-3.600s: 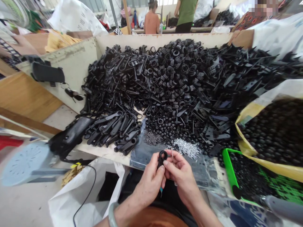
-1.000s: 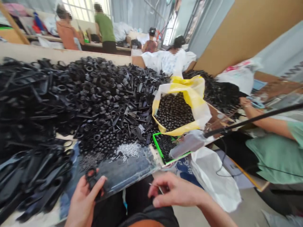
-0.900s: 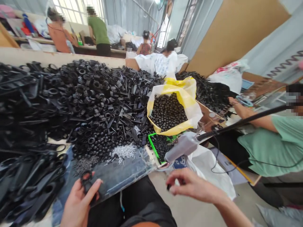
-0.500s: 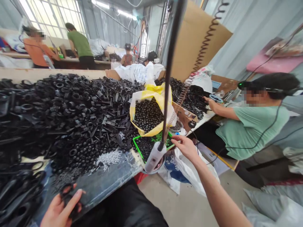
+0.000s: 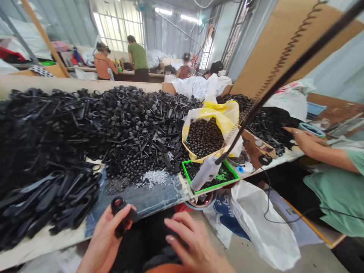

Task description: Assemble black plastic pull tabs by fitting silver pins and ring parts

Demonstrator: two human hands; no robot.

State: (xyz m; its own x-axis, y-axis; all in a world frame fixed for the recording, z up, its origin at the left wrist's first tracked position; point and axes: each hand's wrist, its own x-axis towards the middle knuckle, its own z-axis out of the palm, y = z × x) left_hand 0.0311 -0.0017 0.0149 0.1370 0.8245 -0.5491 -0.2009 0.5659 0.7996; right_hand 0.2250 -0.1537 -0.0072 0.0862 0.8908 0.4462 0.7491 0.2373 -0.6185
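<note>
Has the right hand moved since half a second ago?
Yes. Judged against the green tray, the right hand has drawn back and leftward: it was at the tray's right-hand end, and now it is apart from it, lower in the picture.

I'm on a wkshop: blk plastic pts (image 5: 142,113) heaped on a long bench (image 5: 25,256), co-wkrs (image 5: 139,57) at stations, corrugated walls (image 5: 68,26), strip lts (image 5: 163,11).

No full word reads clear here! Lower right of centre, pale letters run across the blue patch (image 5: 231,216) of a white sack (image 5: 265,227), too blurred to spell out; upper right, red marks on a white bag (image 5: 290,103), illegible; upper middle, white plastic (image 5: 196,89) shows faint bluish print, unreadable.
</note>
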